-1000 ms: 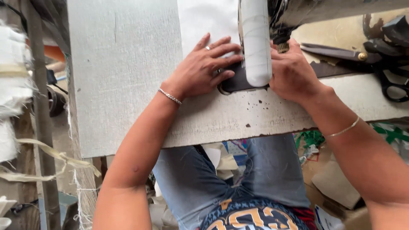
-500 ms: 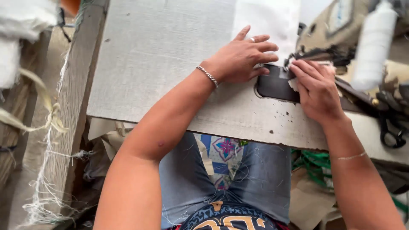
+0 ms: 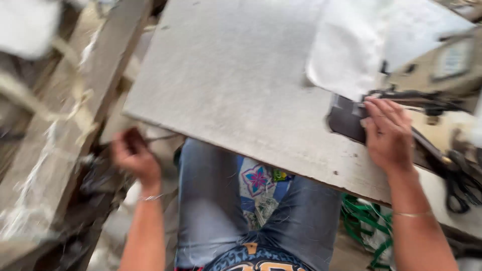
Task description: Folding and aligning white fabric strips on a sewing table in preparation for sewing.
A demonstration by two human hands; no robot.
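Below the table [image 3: 226, 85] edge, beside the jeans [image 3: 211, 200], dangling the left hand [image 3: 134, 158] low and well apart from the work; curling its fingers loosely toward something dark, yet blurring too much for telling whether anything is being gripped. Further up, on the tabletop's right side, pressing the right hand [image 3: 389, 133] flat, fingers spread and unclosed, onto the dark piece [image 3: 346, 120]; pinning rather than pinching, with nothing clasped. Lying flat against the board and just in front of the sewing machine [image 3: 442, 65], touching the white cloth [image 3: 346, 55] at its far edge. Judging by how flat and thin it is lying: probably weighing little, bending easily, keeping more body than the cloth, and likely sliding on the smooth board once pressure is eased. Best taking hold at the bare near-left corner, thumb under and fingers on top, or steering with a flat palm as now. Treating the white cloth as limp and apt to wrinkle. Off to the right, resting near the machine, black scissors [image 3: 457, 185]; under the table, hanging green cord [image 3: 361, 216]
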